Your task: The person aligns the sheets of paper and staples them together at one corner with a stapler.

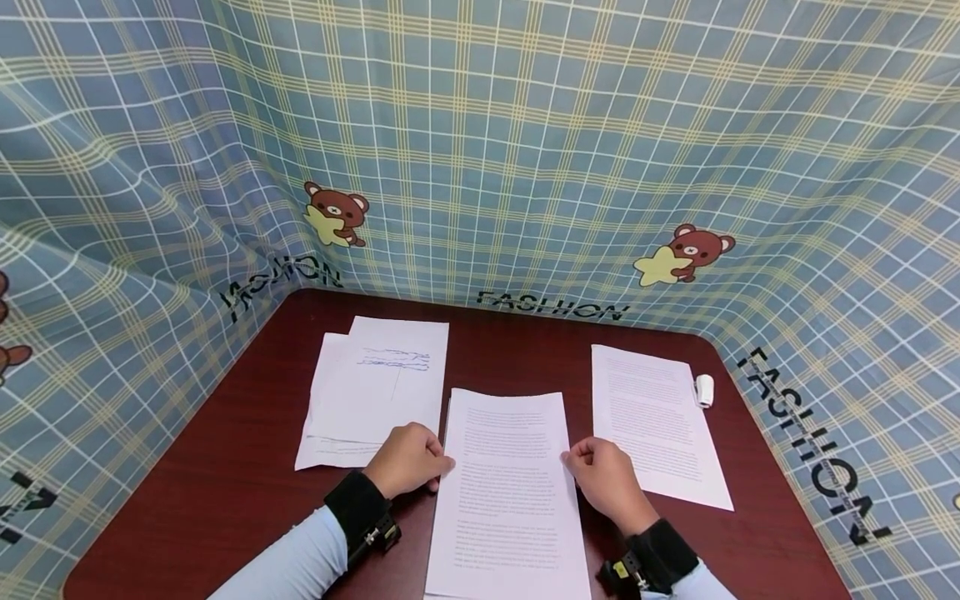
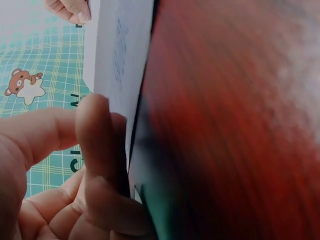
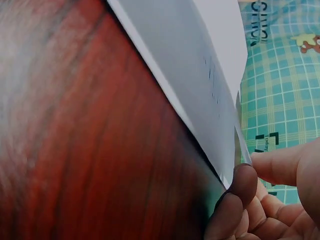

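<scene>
Printed paper sheets (image 1: 510, 492) lie upright in front of me in the head view, at the near middle of the table. My left hand (image 1: 408, 460) pinches their left edge between thumb and curled fingers. At the right edge, about level with it, my right hand (image 1: 606, 483) pinches them too. The left wrist view shows the thumb and fingers of the left hand (image 2: 97, 150) at the paper edge, with blue handwriting on a sheet below. In the right wrist view, the right hand (image 3: 245, 192) grips the sheets' edge, and slight gaps show between the layers.
Several white sheets (image 1: 352, 392), one with blue scribbles, lie overlapping at the left. Another printed sheet (image 1: 652, 417) lies at the right, with a small white object (image 1: 704, 391) against its edge. A plaid curtain (image 1: 480, 167) surrounds the dark red table (image 1: 217, 467).
</scene>
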{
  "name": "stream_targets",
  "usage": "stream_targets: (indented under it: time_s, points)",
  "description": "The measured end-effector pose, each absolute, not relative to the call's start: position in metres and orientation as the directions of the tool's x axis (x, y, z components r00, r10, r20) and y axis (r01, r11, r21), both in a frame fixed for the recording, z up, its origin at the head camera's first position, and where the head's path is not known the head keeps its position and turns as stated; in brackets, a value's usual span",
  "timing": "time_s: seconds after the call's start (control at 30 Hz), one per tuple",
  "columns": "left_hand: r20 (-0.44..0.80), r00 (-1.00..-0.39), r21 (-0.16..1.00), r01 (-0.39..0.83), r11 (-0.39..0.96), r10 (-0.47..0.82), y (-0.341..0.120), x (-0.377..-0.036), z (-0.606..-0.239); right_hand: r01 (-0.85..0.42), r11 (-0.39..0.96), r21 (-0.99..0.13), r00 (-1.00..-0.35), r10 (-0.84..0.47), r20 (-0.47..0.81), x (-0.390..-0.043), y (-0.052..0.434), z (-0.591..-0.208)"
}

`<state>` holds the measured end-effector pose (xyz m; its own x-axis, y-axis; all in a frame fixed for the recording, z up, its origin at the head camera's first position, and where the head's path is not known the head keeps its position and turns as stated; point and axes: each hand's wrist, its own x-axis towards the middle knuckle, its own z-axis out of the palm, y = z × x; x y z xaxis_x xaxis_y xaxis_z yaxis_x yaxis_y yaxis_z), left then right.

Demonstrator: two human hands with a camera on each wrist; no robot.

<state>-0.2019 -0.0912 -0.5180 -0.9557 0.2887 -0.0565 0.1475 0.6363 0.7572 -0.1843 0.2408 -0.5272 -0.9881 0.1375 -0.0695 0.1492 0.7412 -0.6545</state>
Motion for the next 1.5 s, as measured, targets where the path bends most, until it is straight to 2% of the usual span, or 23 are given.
stream_targets:
  time_s: [0.87, 1.17, 1.5]
  points:
    - [-0.045, -0.957, 0.714, 0.170, 0.679, 0.287, -0.096, -0.202, -0.512, 0.101, 0.795, -0.598, -0.994, 0.098, -0.037, -0.186, 0.244, -0.522]
    - [-0.038, -0.973, 0.736, 0.128, 0.665, 0.229, -0.104, -0.218, -0.499, 0.035, 0.793, -0.608, -0.998, 0.055, 0.014, -0.206, 0.229, -0.504]
    - [-0.031, -0.988, 0.648, 0.093, 0.756, 0.148, -0.131, -0.248, -0.479, -0.025, 0.801, -0.599, -1.000, -0.010, 0.030, -0.247, 0.189, -0.475]
